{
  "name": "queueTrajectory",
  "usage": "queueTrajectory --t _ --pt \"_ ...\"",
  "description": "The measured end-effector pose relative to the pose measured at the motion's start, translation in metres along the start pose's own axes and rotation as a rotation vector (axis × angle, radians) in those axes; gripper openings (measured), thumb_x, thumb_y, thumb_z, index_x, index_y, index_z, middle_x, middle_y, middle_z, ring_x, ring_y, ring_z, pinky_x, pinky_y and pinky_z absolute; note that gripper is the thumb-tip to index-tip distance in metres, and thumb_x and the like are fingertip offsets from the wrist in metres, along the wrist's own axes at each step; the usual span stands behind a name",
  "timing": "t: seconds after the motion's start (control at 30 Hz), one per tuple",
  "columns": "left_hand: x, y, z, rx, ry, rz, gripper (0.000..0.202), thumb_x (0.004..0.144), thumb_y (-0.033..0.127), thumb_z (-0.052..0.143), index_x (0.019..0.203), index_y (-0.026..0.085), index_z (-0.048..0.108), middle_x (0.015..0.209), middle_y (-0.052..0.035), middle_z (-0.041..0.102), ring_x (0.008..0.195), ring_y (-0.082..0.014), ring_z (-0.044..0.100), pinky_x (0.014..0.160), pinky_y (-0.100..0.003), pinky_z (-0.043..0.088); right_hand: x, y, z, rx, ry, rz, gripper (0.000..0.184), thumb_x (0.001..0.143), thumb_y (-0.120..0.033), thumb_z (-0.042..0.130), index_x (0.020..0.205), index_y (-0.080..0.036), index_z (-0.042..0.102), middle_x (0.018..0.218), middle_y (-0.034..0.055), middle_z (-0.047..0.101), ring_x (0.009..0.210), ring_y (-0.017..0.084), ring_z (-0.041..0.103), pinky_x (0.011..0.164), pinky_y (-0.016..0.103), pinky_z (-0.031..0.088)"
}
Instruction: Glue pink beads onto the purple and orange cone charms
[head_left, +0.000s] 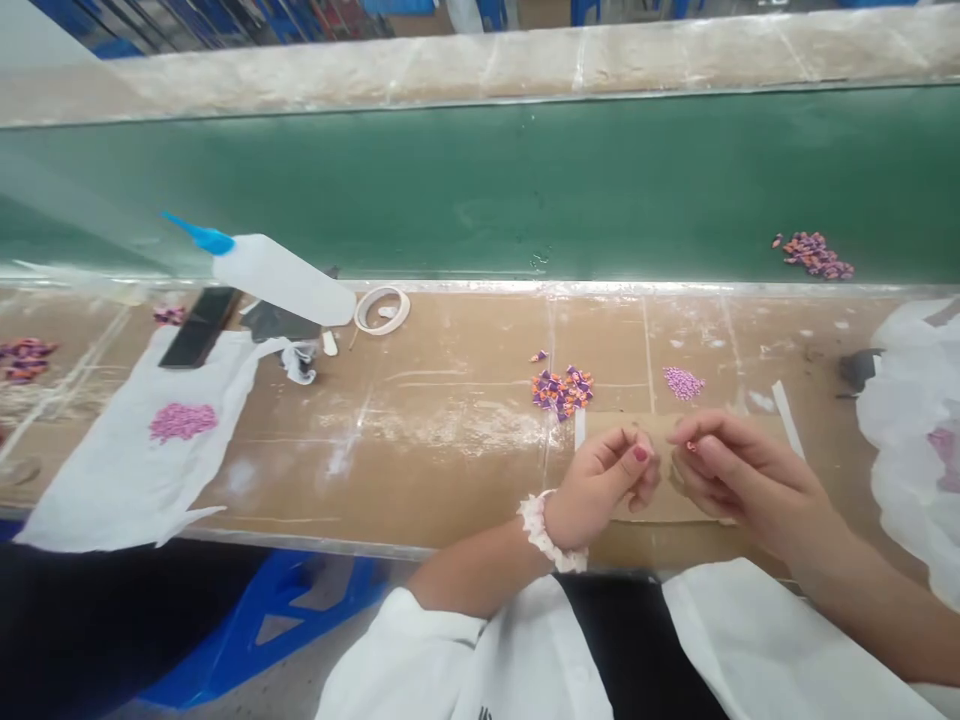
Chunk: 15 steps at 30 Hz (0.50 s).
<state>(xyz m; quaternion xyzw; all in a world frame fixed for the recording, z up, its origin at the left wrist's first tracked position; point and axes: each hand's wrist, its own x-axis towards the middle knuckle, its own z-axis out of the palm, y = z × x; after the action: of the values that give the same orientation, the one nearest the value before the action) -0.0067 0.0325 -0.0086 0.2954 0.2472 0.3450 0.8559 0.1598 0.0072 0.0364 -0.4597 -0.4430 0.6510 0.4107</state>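
Note:
My left hand (606,478), with a white scrunchie (551,532) at its wrist, is closed in a pinch over a cardboard sheet (637,510). Facing it across a small gap, my right hand (739,475) also has its thumb and forefinger pressed together. A tiny reddish spot shows at the right fingertips; whether it is a small piece or a painted nail is unclear. What the left fingers hold, if anything, is hidden. Just beyond my left hand lies a pile of small purple-and-orange pieces (562,390). Small pink beads (683,383) form a heap beyond my right hand.
To the left are a white bottle with a blue nozzle (281,280), a tape roll (382,310), a phone (199,328) and a white cloth (127,460) bearing pink pieces. More pieces (814,256) lie on the green strip (480,190). A white plastic bag (911,400) is at right.

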Motion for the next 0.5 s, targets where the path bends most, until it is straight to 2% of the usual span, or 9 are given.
queueTrajectory --t 0.1,0.17,0.23,0.33,0.5 --pt "-0.002 0.000 0.018 0.075 -0.022 0.037 0.033 0.086 0.045 0.058 0.076 0.016 0.046 0.060 0.0044 0.045 0.050 -0.0048 0.040 0.051 -0.021 0.032 -0.021 0.013 0.003 -0.293 0.270 -0.247 0.017 0.095 -0.025 0.051 0.107 -0.027 0.062 0.060 -0.0038 0.045 0.049 0.008 0.043 0.043 0.020 0.036" --pt "-0.004 0.000 0.027 0.109 -0.022 0.035 0.034 0.085 0.046 0.058 0.075 0.016 0.046 0.060 0.0041 0.045 0.052 -0.0052 0.041 0.053 -0.022 0.033 -0.031 0.022 0.005 -0.495 0.350 -0.385 0.022 0.091 -0.016 0.054 0.108 -0.027 0.063 0.071 -0.0006 0.058 0.060 0.011 0.055 0.052 0.022 0.045" --pt "-0.006 -0.001 0.034 0.128 -0.009 0.023 0.034 0.084 0.046 0.059 0.075 0.015 0.047 0.061 0.0037 0.046 0.054 -0.0054 0.041 0.056 -0.021 0.034 -0.038 0.028 0.006 -0.589 0.343 -0.488 0.027 0.088 -0.010 0.056 0.110 -0.026 0.062 0.081 0.0017 0.065 0.068 0.013 0.061 0.058 0.023 0.050" --pt "-0.007 -0.004 0.041 0.130 0.039 0.015 0.033 0.084 0.044 0.061 0.076 0.015 0.048 0.062 0.0042 0.044 0.055 -0.0051 0.039 0.057 -0.021 0.034 -0.041 0.031 0.006 -0.619 0.354 -0.578 0.033 0.085 -0.006 0.059 0.112 -0.025 0.061 0.084 0.0020 0.068 0.069 0.014 0.064 0.058 0.024 0.053" --pt "-0.006 -0.007 0.044 0.091 0.044 -0.023 0.031 0.082 0.043 0.063 0.075 0.015 0.049 0.060 0.0045 0.042 0.056 -0.0056 0.038 0.058 -0.021 0.035 -0.040 0.027 0.007 -0.580 0.383 -0.564 0.028 0.085 -0.004 0.056 0.104 -0.024 0.060 0.078 0.0012 0.066 0.066 0.014 0.063 0.057 0.026 0.053"
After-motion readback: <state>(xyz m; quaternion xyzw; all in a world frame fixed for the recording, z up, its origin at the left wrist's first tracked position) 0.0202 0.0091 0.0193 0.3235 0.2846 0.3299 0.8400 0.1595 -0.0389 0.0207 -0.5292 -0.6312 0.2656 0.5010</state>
